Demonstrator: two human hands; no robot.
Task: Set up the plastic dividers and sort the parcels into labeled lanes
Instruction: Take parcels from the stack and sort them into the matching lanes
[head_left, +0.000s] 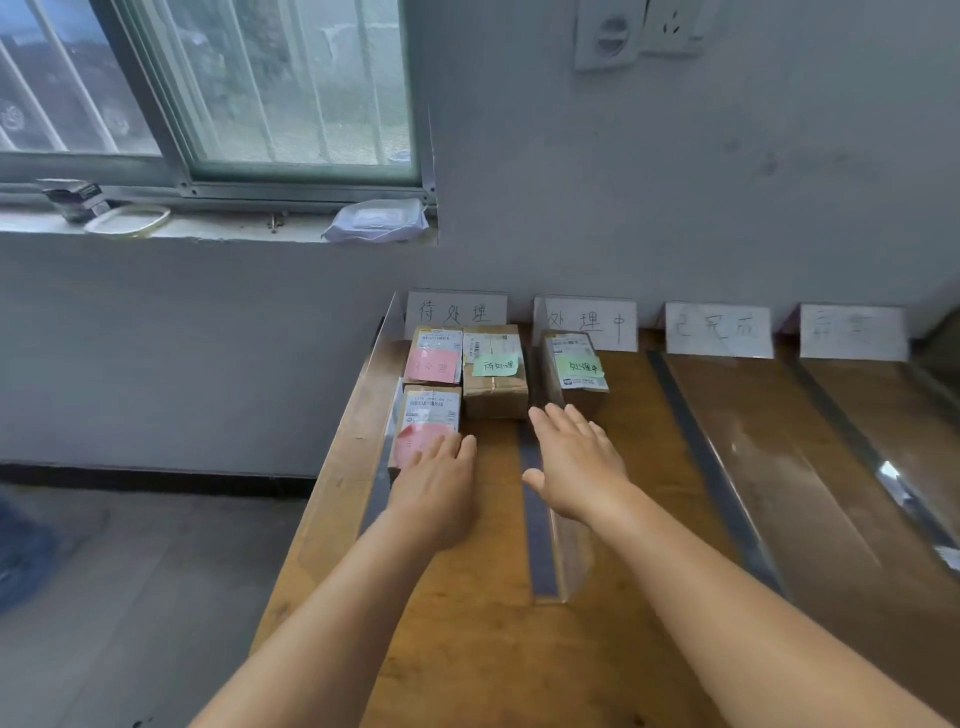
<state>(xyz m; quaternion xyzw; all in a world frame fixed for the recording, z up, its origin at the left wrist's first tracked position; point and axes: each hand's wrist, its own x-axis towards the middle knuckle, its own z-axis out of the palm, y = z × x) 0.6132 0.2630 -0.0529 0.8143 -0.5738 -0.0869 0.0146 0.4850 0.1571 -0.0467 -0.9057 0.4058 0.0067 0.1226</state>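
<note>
Three parcels sit in the far-left lane — the near parcel (429, 422) lies under the flat, open left hand (435, 483). The right hand (581, 461) hovers, fingers spread, over a clear divider (540, 525) — near the second-lane parcel (574, 370).

Viewpoint: one head-worn camera, above the near end of the wooden table (488, 649).
Facing: forward and down along the table toward the wall.
Nearness: close; both forearms reach in from the bottom edge.
Spread: wide-angle; a window (208, 88) shows up left of the table, floor left.
Shared views: single view only.
</note>
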